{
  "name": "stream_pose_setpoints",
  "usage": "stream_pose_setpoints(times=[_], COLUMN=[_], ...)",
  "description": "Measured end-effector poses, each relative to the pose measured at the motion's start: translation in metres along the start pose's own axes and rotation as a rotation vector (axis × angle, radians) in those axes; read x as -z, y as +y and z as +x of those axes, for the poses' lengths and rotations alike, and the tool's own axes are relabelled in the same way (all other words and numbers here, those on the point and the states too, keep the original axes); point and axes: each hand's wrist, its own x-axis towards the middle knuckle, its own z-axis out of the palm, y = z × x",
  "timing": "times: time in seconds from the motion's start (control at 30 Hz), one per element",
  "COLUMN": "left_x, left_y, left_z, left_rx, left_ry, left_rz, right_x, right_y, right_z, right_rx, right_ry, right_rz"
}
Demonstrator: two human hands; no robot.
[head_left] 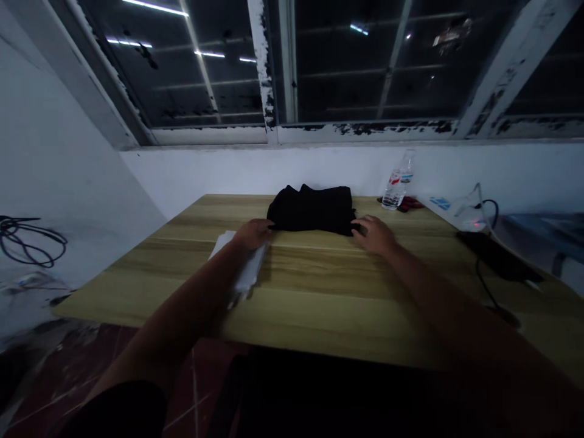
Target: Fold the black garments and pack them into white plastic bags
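Desk [319,286] w/ 1 black cloth [310,210] (1 water bottle [396,182] beside), left hand [253,234] & right hand [373,236] touching it, grip unclear.

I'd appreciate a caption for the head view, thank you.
Left hand and right hand touch a folded black cloth on a wooden table.

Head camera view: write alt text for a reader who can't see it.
A left hand and a right hand touch the near edge of a bunched black cloth on a light wood-grain table. A white sheet lies beside the left hand, and a plastic water bottle stands behind and to the right, below a dark window with a peeling white frame.
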Motion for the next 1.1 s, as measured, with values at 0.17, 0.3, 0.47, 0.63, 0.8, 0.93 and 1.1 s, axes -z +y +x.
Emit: stream_pose_setpoints(times=[0.17, 0.3, 0.47, 0.63, 0.8, 0.93, 1.1], left_x=[-0.004, -0.007, 0.008, 0.065, 0.104, 0.074, 0.018], left_y=[0.004, 0.015, 0.025, 0.036, 0.058, 0.070, 0.078], left_z=[0.004, 0.012, 0.019, 0.003, -0.027, -0.027, -0.012], left_rx=[0.099, 0.143, 0.088, -0.273, -0.393, -0.128, 0.087], left_ry=[0.101, 0.123, 0.228, 0.267, -0.308, -0.238, -0.051], left_rz=[-0.014, 0.019, 0.053, -0.092, -0.417, -0.337, -0.297], right_x=[-0.003, -0.003, 0.017, 0.090, 0.148, 0.117, 0.063], right_y=[0.008, 0.006, 0.000, 0.005, 0.001, 0.006, 0.028], right_z=[0.002, 0.004, 0.010, -0.001, -0.037, -0.046, -0.041], right_rx=[-0.016, -0.022, -0.077, -0.099, 0.101, -0.016, -0.121], right_ry=[0.104, 0.125, 0.184, 0.107, -0.668, -0.562, -0.395], right_rz=[0.103, 0.144, 0.211, 0.323, 0.771, 0.636, 0.190])
